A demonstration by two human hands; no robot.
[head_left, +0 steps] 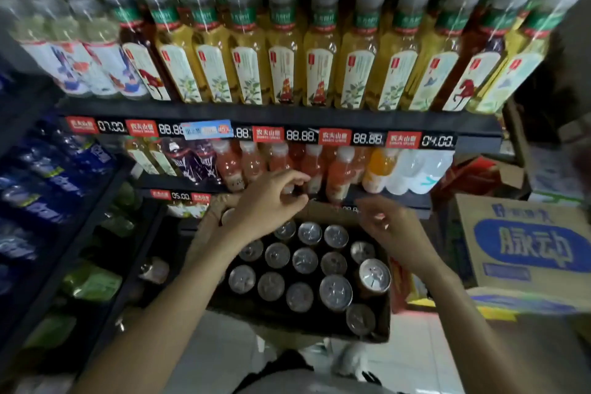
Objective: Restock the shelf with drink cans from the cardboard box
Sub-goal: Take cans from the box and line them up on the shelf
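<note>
Above the cardboard box (377, 326), both hands hang free, and neither one holds a can. The left hand (265, 201) is over the far left corner of the box, its fingers (295, 181) loosely bent, with the thumb and forefinger close together but gripping nothing. The right hand (388, 222) is over the far right side of the box, with fingers relaxed and a little apart; it is blurred, so I cannot say more. The drink cans (305, 261) stand upright inside the box in close rows, tops up, and one can (373, 275) near the right wall of the box sits higher than its neighbours. The shelf (278, 118) rises just behind the box, with tea bottles (319, 51) on the level high above it and juice bottles (339, 176) on the lower level, just beyond the far edge of the box. I judge that the step now is to reach down for cans. To do it well, each hand should take a can by its side wall, not by the top, and lift it straight up, because the cans are packed tightly and a tilted pull may drag a neighbour. The raised can at the right wall looks the easiest one to start with. Where the cans belong I cannot tell; the darker levels to the left of the box seem possible. A second carton (524, 246) stands to the right of the box.
</note>
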